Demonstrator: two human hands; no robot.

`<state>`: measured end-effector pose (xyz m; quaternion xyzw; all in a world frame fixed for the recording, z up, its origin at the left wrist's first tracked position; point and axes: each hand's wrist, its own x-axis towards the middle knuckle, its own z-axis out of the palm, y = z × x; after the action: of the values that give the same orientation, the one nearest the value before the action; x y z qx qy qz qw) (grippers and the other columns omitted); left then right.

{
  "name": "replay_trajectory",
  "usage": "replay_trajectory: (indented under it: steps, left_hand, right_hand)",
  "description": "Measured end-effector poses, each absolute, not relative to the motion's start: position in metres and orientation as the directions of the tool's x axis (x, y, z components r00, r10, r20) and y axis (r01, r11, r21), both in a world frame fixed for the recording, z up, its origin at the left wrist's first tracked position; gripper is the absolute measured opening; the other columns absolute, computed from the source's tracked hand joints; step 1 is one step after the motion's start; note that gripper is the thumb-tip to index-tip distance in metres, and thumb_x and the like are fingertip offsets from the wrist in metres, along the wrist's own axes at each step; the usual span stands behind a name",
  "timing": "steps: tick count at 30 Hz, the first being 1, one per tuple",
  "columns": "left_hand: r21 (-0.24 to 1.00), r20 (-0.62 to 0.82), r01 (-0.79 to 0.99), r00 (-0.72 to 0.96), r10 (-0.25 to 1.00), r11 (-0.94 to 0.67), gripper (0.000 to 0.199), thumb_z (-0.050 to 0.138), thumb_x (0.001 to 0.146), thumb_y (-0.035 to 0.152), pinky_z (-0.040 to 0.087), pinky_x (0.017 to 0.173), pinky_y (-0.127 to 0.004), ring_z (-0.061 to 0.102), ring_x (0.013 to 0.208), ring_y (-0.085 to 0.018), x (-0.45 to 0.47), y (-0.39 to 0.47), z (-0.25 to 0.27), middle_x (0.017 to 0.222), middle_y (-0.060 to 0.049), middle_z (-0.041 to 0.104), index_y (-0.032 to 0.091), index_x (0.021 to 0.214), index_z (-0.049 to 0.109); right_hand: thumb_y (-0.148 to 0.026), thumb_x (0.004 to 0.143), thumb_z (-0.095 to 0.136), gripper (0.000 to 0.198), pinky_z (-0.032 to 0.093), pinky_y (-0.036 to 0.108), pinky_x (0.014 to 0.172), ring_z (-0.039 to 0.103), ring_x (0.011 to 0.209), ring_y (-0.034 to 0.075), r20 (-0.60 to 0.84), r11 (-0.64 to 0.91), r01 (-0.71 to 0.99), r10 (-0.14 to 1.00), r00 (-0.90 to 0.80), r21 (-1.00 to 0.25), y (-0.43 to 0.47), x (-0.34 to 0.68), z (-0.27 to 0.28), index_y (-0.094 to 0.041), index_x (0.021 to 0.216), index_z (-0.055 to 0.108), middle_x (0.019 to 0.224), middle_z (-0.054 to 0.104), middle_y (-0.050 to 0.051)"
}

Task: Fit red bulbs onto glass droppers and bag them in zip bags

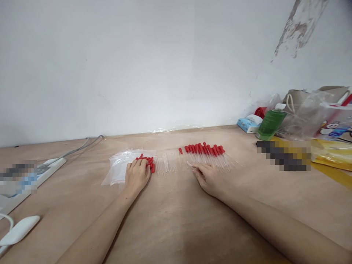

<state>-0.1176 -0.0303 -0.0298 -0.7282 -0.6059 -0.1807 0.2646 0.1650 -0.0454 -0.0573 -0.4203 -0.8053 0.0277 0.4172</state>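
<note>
Droppers, row (205, 149): glass tubes with red bulbs, side by side past the table's middle toward the back edge, bulbs toward the wall, tips toward the person.
Bulbs, loose (148, 162): small red pile left of the row, partly under the left hand.
Tubes, bare (166, 165): clear glass tubes without bulbs, between the red pile and the row.
Left hand (136, 175): palm down, fingers (141, 164) curled loosely over the loose bulbs and touching them; whether any is gripped cannot be told.
Right hand (207, 178): resting on the table just before the row, fingers (196, 169) pinched on one thin tube (189, 164) that points left and away.
Bags (118, 167): clear plastic bags lying flat, just left of the left hand.
Table (176, 220): bare wood, against a white wall.
Power strip (49, 167): white, near the left edge, cable running to the wall.
Bottle (271, 126): green, white cap, near the back right corner, beside bags and boxes.
</note>
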Motion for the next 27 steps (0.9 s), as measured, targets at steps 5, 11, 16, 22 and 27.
replay_trajectory:
  steps: [5, 11, 16, 22, 27]
  left_hand:
    - [-0.153, 0.587, 0.978, 0.208, 0.783, -0.145, 0.014, 0.044, 0.078, 0.019, 0.032, 0.07, -0.036, 0.055, 0.081, -0.026, -0.1162, -0.0307, -0.0314, 0.081, -0.008, 0.064, 0.017, 0.08, 0.057]
    - [-0.152, 0.606, 0.971, 0.238, 0.759, -0.184, 0.021, 0.043, 0.079, 0.019, 0.033, 0.072, -0.036, 0.055, 0.086, -0.025, -0.1166, -0.0298, -0.0345, 0.088, -0.008, 0.063, 0.017, 0.087, 0.062]
    - [-0.21, 0.608, 0.964, 0.262, 0.75, -0.166, 0.025, 0.038, 0.085, 0.023, 0.033, 0.071, -0.035, 0.056, 0.081, -0.024, -0.1171, -0.0283, -0.0362, 0.082, -0.008, 0.063, 0.017, 0.081, 0.062]
    - [-0.201, 0.62, 0.963, 0.267, 0.737, -0.18, 0.028, 0.037, 0.087, 0.026, 0.034, 0.073, -0.036, 0.057, 0.079, -0.025, -0.1185, -0.0265, -0.0376, 0.079, -0.008, 0.063, 0.016, 0.079, 0.061]
    - [-0.111, 0.608, 0.964, 0.259, 0.75, -0.243, 0.022, 0.038, 0.082, 0.017, 0.038, 0.075, -0.038, 0.056, 0.089, -0.027, -0.1185, -0.0278, -0.0366, 0.09, -0.011, 0.06, 0.015, 0.089, 0.059]
  right_hand:
    - [-0.023, 0.086, 0.041, 0.019, 0.036, 0.031, 0.071, 0.058, 0.073, 0.015, 0.64, 0.645, 0.665, 0.7, -0.316, -0.377, -0.0451, 0.1638, -0.0579, -0.02, 0.095, 0.057, 0.085, 0.065, 0.003]
    - [-0.024, 0.087, 0.039, 0.02, 0.035, 0.03, 0.072, 0.057, 0.072, 0.014, 0.629, 0.644, 0.669, 0.704, -0.33, -0.371, -0.0457, 0.1648, -0.0581, -0.019, 0.094, 0.057, 0.082, 0.064, 0.003]
    - [-0.024, 0.086, 0.04, 0.019, 0.034, 0.03, 0.071, 0.057, 0.071, 0.014, 0.609, 0.626, 0.68, 0.723, -0.325, -0.38, -0.0477, 0.1644, -0.056, -0.019, 0.094, 0.057, 0.079, 0.064, 0.003]
    - [-0.024, 0.086, 0.04, 0.019, 0.034, 0.03, 0.073, 0.056, 0.069, 0.014, 0.589, 0.621, 0.673, 0.738, -0.329, -0.402, -0.05, 0.1644, -0.0528, -0.019, 0.094, 0.057, 0.079, 0.063, 0.002]
    - [-0.025, 0.086, 0.04, 0.019, 0.033, 0.03, 0.07, 0.055, 0.067, 0.014, 0.579, 0.615, 0.674, 0.746, -0.33, -0.409, -0.0501, 0.1645, -0.0527, -0.019, 0.092, 0.056, 0.074, 0.062, 0.002]
